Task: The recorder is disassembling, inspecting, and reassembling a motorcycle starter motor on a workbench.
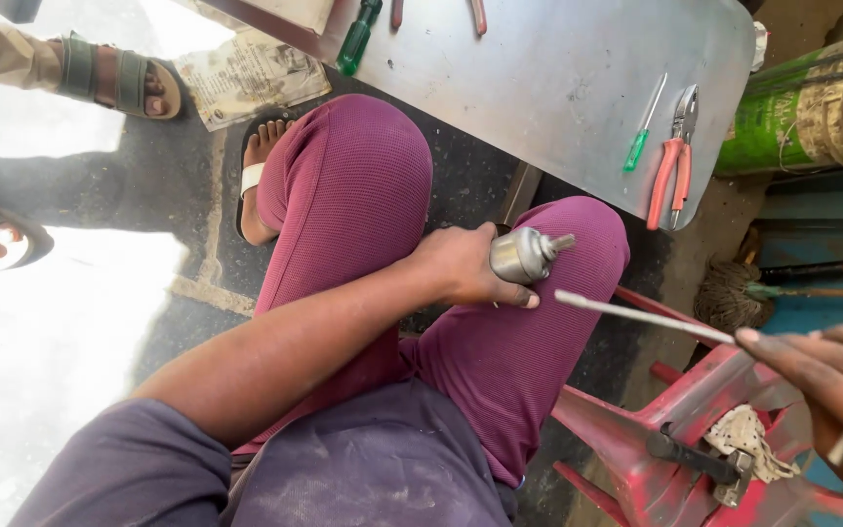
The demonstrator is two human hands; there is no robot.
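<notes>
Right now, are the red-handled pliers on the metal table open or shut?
Open. The pliers lie flat on the metal table near its edge, beside a green screwdriver, with the two red handles spread apart.

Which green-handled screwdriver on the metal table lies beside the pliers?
The slim green-handled screwdriver, just left of the red-handled pliers near the table's right end. The thicker dark green one lies far off, top left.

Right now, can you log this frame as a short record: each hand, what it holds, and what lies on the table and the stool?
left hand: left hand grips a small metal cylinder over the knee
right hand: right hand holds a thin rod, tip pointing towards the cylinder
table: metal table carries red pliers and a green screwdriver
stool: red stool holds a dark tool and a rag
others: sandalled foot of another person
</notes>
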